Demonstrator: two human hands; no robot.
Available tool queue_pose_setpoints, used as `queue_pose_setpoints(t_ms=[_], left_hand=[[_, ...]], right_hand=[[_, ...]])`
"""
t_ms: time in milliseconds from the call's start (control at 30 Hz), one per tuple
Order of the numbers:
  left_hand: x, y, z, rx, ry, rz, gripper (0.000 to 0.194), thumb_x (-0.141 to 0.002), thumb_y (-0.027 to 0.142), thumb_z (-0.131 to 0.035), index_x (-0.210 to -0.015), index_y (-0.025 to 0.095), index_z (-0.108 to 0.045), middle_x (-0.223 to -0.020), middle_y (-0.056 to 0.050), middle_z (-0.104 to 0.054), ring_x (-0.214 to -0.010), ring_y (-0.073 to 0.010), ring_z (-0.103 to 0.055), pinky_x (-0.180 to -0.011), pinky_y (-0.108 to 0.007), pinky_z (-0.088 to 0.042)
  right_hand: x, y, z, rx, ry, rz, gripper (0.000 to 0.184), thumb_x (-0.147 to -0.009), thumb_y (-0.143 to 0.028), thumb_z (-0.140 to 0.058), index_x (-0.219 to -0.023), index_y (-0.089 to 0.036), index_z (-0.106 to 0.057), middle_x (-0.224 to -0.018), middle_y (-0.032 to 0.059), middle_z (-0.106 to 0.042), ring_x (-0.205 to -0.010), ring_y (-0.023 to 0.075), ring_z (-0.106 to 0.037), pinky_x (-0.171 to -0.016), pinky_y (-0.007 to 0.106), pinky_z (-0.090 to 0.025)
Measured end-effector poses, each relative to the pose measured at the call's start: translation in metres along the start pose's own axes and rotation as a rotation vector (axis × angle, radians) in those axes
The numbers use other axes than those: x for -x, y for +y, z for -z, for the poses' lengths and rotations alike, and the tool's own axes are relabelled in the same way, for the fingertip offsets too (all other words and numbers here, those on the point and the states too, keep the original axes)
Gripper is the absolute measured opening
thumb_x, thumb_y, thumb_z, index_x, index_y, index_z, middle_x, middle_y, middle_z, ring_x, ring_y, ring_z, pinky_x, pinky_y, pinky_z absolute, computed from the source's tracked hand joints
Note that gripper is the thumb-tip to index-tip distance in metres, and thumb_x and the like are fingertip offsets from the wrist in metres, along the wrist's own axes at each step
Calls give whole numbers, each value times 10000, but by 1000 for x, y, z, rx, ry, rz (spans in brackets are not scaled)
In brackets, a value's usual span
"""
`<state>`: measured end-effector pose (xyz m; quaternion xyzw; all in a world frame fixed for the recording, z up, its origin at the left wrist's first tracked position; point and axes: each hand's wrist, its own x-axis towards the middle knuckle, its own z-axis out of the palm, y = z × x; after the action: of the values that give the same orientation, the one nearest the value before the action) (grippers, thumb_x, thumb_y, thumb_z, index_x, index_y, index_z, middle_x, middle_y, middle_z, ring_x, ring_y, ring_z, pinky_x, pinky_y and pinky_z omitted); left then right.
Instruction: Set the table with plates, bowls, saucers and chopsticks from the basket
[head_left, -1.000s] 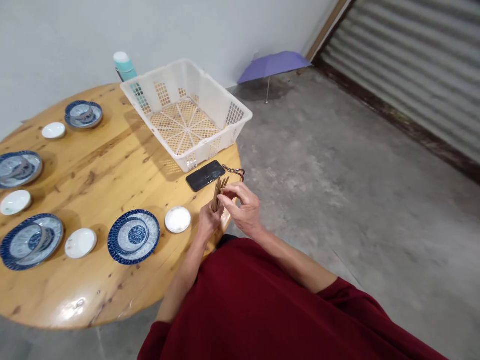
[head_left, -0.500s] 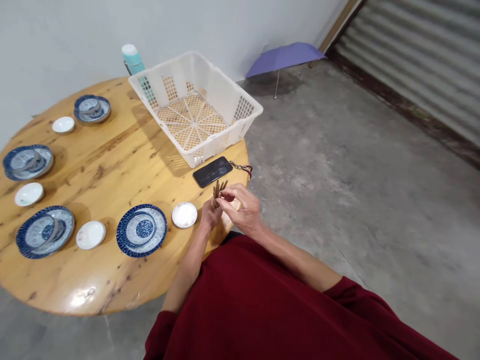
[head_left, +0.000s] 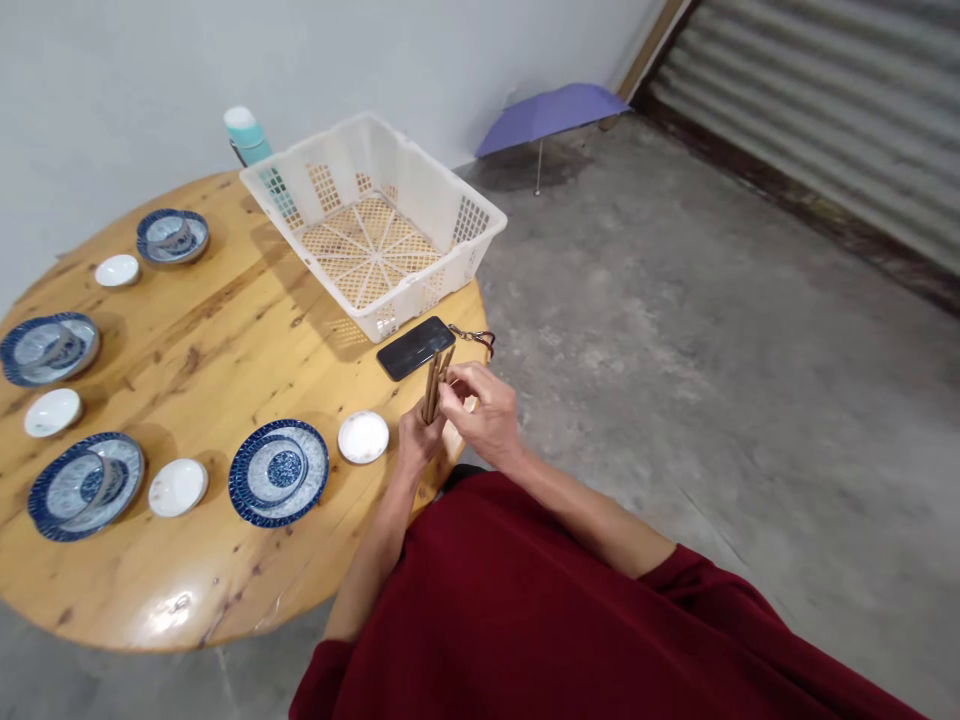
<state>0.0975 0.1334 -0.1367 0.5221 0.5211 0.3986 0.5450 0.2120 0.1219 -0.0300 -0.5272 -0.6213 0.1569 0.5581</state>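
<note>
Wooden table (head_left: 240, 350) fills the left side; over its three o'clock edge, left hand (head_left: 420, 436) is closed around sticks (head_left: 433, 387), less fanned than half a second ago. Right hand (head_left: 486, 412) pinches beside them, hold unclear; handling seems ongoing.

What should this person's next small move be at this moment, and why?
Probably the right hand should separate one or two of the brown chopsticks from the bunch, with the left hand gripping the rest. The left fist holds the bunch with its ends sticking up, and the right thumb and fingertips are right beside those ends.
</note>
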Motion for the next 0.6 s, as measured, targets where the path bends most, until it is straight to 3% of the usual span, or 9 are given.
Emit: queue_pose_setpoints(t_ms=[167,300,467,600], left_hand=[[18,30,0,-163,68,19,323,-784,497,-740,-786,190,-638,-652,23,-573,-653,-157,-545,-614,-247,-390],[40,39,3,-159,132,79,326,-802,503,-701,-734,206,-583,-632,25,-530,-613,-145,-500,-591,-252,-361],[72,33,10,-14,196,97,478,-923,621,-506,-666,218,-510,-594,14,-492,-543,-129,-447,-540,-257,-342],[93,33,23,88,297,179,552,-909,704,-488,-677,207,-543,-547,15,-485,-472,-112,-420,-475,-250,-324]], right_hand=[[-19,3,10,-168,-22,-228,119,-870,-290,-609,-780,-221,-571,-679,-38,-561,-544,101,-534,-535,232,-470],[-25,4,9,-278,-90,-313,157,-862,-337,-639,-778,-218,-579,-639,-48,-532,-524,101,-521,-496,229,-442],[-19,0,-10,-376,-221,-373,195,-851,-392,-648,-794,-206,-630,-645,-34,-581,-525,104,-542,-495,229,-461],[-17,-11,-30,-431,-356,-374,216,-843,-401,-665,-767,-202,-629,-632,-34,-583,-521,107,-547,-495,235,-467]])
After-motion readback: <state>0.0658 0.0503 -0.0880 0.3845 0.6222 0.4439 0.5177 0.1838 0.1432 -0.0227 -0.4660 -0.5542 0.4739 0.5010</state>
